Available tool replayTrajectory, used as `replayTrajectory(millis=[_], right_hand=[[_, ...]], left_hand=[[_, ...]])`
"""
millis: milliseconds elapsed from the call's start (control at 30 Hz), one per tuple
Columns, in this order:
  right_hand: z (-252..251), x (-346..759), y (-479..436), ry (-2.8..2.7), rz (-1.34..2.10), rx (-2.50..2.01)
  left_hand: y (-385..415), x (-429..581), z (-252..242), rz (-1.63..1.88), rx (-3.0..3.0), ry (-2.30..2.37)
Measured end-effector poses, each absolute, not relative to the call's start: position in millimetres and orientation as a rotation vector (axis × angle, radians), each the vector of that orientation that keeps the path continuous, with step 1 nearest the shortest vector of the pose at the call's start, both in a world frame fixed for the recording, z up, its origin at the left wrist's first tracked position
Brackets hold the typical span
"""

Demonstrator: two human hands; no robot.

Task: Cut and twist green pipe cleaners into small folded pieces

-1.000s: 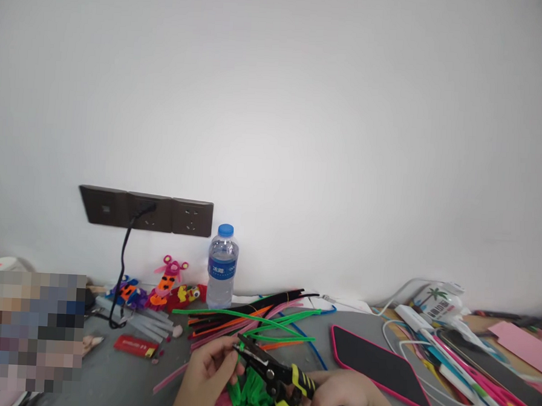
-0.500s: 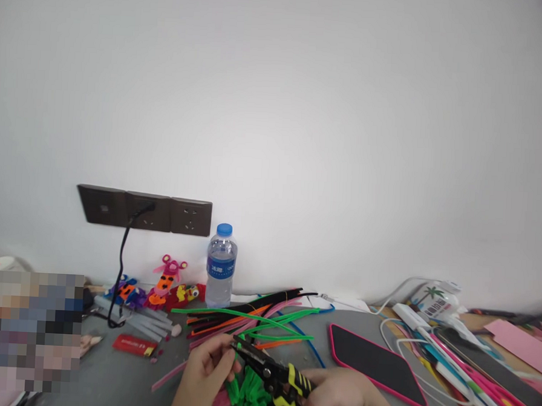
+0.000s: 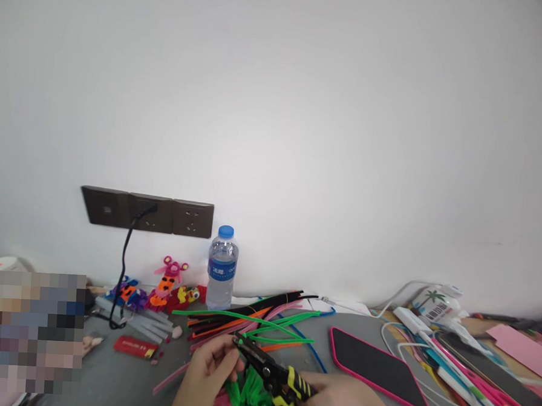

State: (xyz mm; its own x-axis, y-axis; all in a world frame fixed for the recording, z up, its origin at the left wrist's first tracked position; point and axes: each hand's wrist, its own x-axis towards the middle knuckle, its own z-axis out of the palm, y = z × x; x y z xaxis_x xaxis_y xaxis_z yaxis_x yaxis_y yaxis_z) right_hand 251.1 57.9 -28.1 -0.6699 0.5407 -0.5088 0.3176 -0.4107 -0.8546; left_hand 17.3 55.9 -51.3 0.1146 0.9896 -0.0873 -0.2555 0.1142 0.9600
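Note:
My right hand (image 3: 336, 397) grips black-and-yellow pliers (image 3: 266, 370), their jaws pointing up and to the left. At the jaw tips, the fingers of my left hand (image 3: 212, 366) are pinched together on a green pipe cleaner, of which only a small bit shows. Just below the pliers lies a pile of short, folded green pipe cleaners (image 3: 250, 396), partly hidden by my hands. Beyond them, long green pipe cleaners (image 3: 287, 330) cross over a bundle of black, orange and pink ones (image 3: 233, 318).
A water bottle (image 3: 222, 270) stands against the wall. Left of it are small pipe-cleaner figures (image 3: 164, 285), clear glue sticks (image 3: 141, 324) and a red lighter (image 3: 135, 346). A pink-edged phone (image 3: 378, 369) lies right of my hands, near white cables and pink scissors (image 3: 501, 394).
The whole view has shifted slightly. Both hands and the pliers stay almost in place, with the left hand still pinching at the jaw tips.

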Motion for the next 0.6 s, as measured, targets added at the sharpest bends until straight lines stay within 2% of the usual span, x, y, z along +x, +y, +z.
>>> replayTrajectory(millis=[233,433,600], right_hand=[[-28.4,249.6,55.5,-1.521,2.213,-1.139],[-34.6,251.2,57.5,-1.278,2.386,-1.125],[-40.7,250.6,59.9,-1.252,2.393,-1.006]], left_hand=[[57.1,17.9,-50.5,1.156,0.967,0.944],[57.4,19.1,-54.8,1.174,0.931,0.938],[58.0,18.9,-57.0,1.172,0.93,0.933]])
